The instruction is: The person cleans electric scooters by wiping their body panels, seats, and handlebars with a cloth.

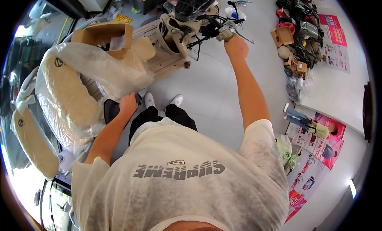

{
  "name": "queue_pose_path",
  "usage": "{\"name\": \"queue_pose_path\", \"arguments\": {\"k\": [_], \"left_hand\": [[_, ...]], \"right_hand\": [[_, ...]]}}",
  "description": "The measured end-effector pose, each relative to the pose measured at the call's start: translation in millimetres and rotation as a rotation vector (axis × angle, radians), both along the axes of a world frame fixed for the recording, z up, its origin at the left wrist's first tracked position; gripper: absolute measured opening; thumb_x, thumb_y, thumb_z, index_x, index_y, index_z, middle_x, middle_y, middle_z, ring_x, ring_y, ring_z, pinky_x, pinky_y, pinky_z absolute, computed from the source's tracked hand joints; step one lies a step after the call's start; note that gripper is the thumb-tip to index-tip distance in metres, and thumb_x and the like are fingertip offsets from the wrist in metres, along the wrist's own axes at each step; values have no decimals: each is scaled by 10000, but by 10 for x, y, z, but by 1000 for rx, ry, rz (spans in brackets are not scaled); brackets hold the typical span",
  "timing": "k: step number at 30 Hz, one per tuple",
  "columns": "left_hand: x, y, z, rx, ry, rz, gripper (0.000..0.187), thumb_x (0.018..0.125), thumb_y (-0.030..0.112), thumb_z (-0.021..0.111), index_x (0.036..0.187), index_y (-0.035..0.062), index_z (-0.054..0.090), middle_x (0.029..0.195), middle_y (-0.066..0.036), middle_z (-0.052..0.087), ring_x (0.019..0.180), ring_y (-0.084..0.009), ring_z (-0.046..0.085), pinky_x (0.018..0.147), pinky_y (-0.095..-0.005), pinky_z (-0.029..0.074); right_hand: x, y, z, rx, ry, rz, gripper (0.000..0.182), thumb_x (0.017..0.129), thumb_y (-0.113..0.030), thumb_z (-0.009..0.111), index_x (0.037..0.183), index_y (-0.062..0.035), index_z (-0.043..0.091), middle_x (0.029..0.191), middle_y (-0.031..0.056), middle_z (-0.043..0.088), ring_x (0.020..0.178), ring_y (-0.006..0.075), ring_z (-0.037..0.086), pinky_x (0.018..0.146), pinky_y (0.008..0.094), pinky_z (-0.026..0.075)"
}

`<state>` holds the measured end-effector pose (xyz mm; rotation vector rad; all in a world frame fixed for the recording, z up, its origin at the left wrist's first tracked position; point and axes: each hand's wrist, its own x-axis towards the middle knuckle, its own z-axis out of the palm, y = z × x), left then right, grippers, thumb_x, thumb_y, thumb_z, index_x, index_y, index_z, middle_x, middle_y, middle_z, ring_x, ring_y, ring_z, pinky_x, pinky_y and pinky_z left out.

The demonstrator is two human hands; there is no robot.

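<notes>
A beige electric trike or scooter (169,69) stands to my front left, its seat (67,83) wrapped in clear plastic. With my arm stretched forward, my right hand (237,47) is closed around the handlebar grip (225,34). A silver brake lever (244,36) sticks out beside that hand. Low at the seat's side, my left hand (128,104) is wrapped around a black part (112,111) with a rounded edge; what it belongs to is not clear. An open cardboard box (101,34) rests on the vehicle behind the front seat cushion.
Along the right wall lie a pile of parts and boxes (298,36). A person (308,123) stands near the posters at right. A second wrapped backrest (34,139) is at far left. Grey tiled floor (211,91) lies between my feet and the wall.
</notes>
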<state>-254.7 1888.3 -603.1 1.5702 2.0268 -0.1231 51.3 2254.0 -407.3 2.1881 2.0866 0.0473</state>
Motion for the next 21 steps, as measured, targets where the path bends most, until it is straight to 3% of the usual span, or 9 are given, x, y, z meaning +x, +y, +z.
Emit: {"name": "queue_pose_path", "arguments": {"k": [6, 9, 11, 12, 15, 21], "left_hand": [[147, 149, -235, -81, 86, -42, 148, 840, 157, 617, 947, 60, 646, 915, -155, 715, 870, -343, 701, 759, -428, 555], [269, 318, -451, -126, 120, -60, 153, 853, 171, 607, 933, 77, 696, 945, -139, 720, 891, -317, 706, 755, -405, 558], [344, 366, -612, -160, 117, -68, 165, 855, 181, 607, 928, 92, 725, 965, -133, 721, 905, -304, 706, 751, -391, 561], [371, 420, -689, -216, 136, -98, 176, 859, 190, 612, 945, 100, 736, 985, -123, 723, 917, -293, 707, 744, -381, 560], [475, 534, -888, -313, 200, -171, 188, 864, 200, 616, 964, 113, 750, 1016, -105, 725, 931, -273, 709, 731, -372, 559], [747, 707, -1211, -474, 367, -288, 223, 877, 219, 593, 1015, 120, 737, 1056, -97, 706, 927, -266, 703, 727, -410, 553]], "right_hand": [[57, 18, 11, -55, 41, 56, 349, 790, -286, 655, 1097, -120, 678, 1001, 142, 716, 954, 315, 685, 793, 427, 548], [183, 213, -56, -80, 58, 120, 383, 761, -311, 658, 1072, -89, 665, 915, 147, 718, 818, 304, 702, 725, 411, 550], [234, 328, -6, -425, 325, 42, 392, 729, -313, 683, 1014, -49, 631, 757, 116, 682, 622, 248, 661, 606, 362, 532], [250, 337, 27, -513, 488, -1, 369, 710, -282, 703, 963, -39, 589, 657, 71, 611, 523, 181, 579, 528, 307, 493], [285, 409, 76, -687, 572, -86, 366, 703, -253, 711, 967, -40, 573, 616, 48, 580, 519, 154, 560, 499, 287, 470], [190, 272, 88, -452, 395, 11, 378, 708, -252, 696, 980, -25, 566, 614, 52, 583, 528, 145, 570, 539, 278, 471]]}}
